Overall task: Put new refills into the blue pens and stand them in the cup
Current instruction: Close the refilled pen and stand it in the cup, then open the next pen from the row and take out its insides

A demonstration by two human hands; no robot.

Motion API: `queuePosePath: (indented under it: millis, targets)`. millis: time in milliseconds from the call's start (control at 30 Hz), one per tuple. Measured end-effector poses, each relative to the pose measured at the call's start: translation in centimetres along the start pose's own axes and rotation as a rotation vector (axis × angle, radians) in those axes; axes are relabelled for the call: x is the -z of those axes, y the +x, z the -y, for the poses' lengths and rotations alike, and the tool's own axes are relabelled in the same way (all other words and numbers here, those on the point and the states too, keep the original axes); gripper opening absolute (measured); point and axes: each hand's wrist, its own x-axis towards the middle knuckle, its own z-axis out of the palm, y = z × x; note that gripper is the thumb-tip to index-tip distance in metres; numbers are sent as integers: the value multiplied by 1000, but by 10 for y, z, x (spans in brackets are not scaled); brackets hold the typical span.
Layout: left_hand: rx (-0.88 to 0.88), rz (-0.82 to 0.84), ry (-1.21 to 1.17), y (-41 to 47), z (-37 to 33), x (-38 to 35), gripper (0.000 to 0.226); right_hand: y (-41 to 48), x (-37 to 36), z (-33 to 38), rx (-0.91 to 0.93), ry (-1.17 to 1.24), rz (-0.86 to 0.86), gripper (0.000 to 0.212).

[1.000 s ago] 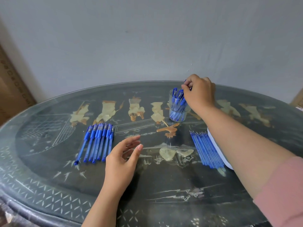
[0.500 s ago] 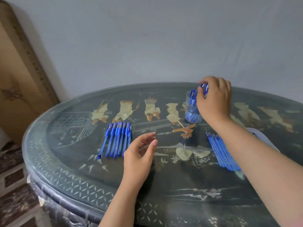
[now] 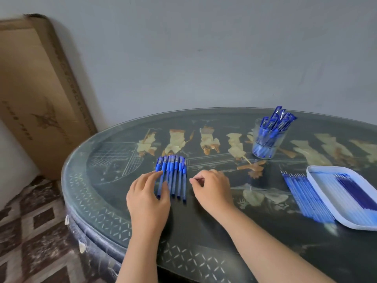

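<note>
No text could be read. The cardboard box (image 3: 36, 94) at the upper left bore dark printing, too blurred to make out.

1. A dark oval table (image 3: 193, 231) has a glass top over pale inlaid figures.
2. A flat cardboard box (image 3: 36, 88) leans on the grey wall (image 3: 204, 48), left of the table.
3. A white tray (image 3: 330, 167) sits at the table's right.
4. Brown patterned floor (image 3: 30, 231) lies beneath the table's left edge.
</note>
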Motion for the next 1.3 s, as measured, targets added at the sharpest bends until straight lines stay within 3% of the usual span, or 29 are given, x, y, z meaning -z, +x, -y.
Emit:
queuePosePath:
  millis: [233,467,767,933,1033,1133,1300]
  targets:
    - [32,179,149,-2,0,-4,33,8,-25,22,-132,-104,-55,27]
    - [38,188,170,-2,-1,-3,32,13,-26,32,-290,-113,-60,26]
    - [41,184,159,-1,0,-3,31,17,-6,17,-404,80,-103,24]
    - [48,194,141,0,1,-3,30,1,19,0,-364,195,-119,16]
    - [57,196,119,2,-1,-2,31,-17,38,-13,-312,301,-124,23]
    - [26,129,51,2,-4,0,30,-34,57,-39,-234,341,-105,12]
    - [-316,22,-34,-4,-26,-11,36,-55,83,-84,-69,182,-110,10]
